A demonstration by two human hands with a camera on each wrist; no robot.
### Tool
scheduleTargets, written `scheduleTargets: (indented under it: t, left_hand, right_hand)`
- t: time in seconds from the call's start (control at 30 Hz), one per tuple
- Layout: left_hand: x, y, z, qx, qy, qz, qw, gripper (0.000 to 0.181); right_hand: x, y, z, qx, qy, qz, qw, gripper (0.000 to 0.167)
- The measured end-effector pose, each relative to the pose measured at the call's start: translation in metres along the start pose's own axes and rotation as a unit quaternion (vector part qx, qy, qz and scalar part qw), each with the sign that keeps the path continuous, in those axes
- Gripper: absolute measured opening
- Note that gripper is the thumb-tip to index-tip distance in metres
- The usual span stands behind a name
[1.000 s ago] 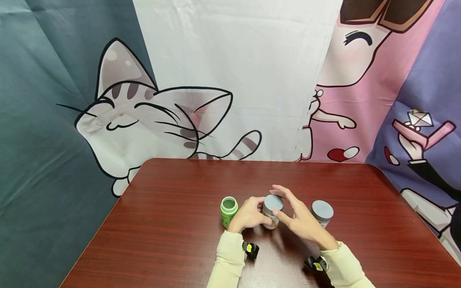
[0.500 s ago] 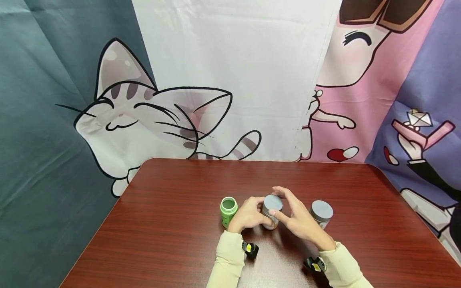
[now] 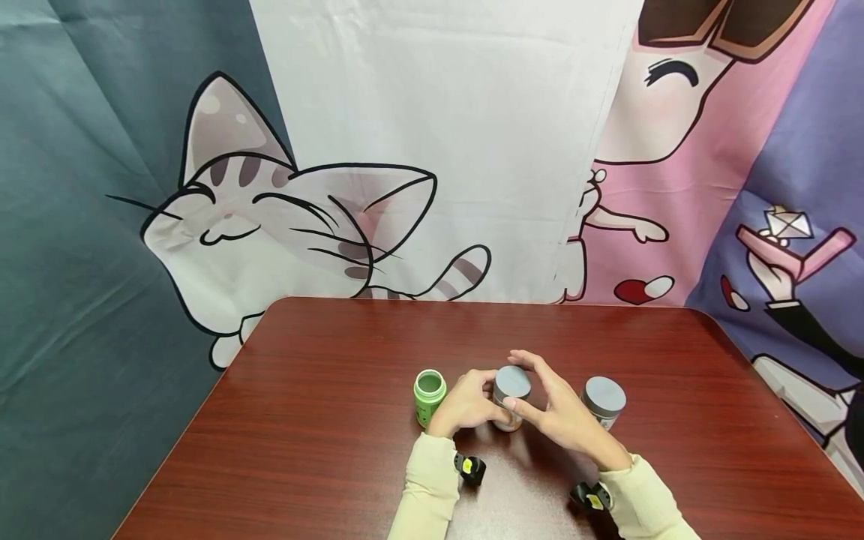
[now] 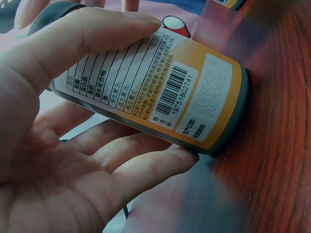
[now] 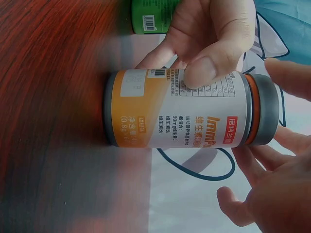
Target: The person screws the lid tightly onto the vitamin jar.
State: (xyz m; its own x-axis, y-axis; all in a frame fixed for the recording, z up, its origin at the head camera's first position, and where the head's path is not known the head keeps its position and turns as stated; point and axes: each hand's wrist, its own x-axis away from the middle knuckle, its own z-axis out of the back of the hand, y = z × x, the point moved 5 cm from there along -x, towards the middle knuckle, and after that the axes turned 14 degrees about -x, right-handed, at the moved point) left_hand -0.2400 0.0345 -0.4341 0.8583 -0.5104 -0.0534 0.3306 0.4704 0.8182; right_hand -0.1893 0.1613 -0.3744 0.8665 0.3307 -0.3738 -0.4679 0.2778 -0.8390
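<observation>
My left hand (image 3: 469, 403) grips the body of a bottle (image 5: 184, 109) with thumb and fingers. It is a white and orange vitamin supplement bottle, standing upright on the table. My right hand (image 3: 556, 409) is spread loosely around its grey lid (image 3: 512, 382), the thumb at the near side and the fingertips beyond the far rim. In the right wrist view the lid shows above an orange ring, with the thumb close to its edge; firm contact cannot be made out. In the left wrist view the bottle's printed back and barcode show beside the left thumb (image 4: 107, 31).
An uncapped green bottle (image 3: 430, 405) stands just left of my left hand. Another grey-lidded bottle (image 3: 604, 396) stands behind my right wrist, partly hidden. The dark red wooden table (image 3: 324, 420) meets a cartoon-printed cloth (image 3: 439, 112) at the back.
My right thumb has shifted slightly left across the near side of the lid. The left hand and the bottles stay where they were.
</observation>
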Motion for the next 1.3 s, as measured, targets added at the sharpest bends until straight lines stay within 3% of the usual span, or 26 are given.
scheduleTargets:
  t: [0.27,0.6,0.83,0.93,1.17,1.3]
  left_hand:
    - [0.0,0.001,0.0,-0.006,0.01,0.007,0.9999,0.038]
    - [-0.002,-0.001,-0.002,0.017,0.028,0.004,0.9995,0.037]
    - [0.0,-0.002,0.001,0.013,0.025,0.005,0.9996,0.036]
    - [0.002,-0.002,0.002,0.013,0.024,0.006,0.9996,0.036]
    - [0.001,-0.003,0.0,0.014,0.02,-0.001,0.9997,0.037]
    - [0.0,-0.002,0.0,0.015,0.022,-0.001,0.9997,0.037]
  right_hand:
    - [0.0,0.023,0.004,0.009,-0.001,0.018,0.9998,0.066]
    - [0.001,0.025,0.004,0.041,0.039,0.04,0.9976,0.062]
    - [-0.001,0.025,0.001,0.032,0.032,0.042,0.9981,0.056]
    - [-0.002,0.023,0.0,0.029,0.022,0.035,0.9987,0.057]
    - [-0.001,0.0,0.0,-0.036,-0.007,0.016,0.9992,0.058]
    - [-0.001,-0.01,0.001,-0.034,-0.017,0.021,0.9991,0.057]
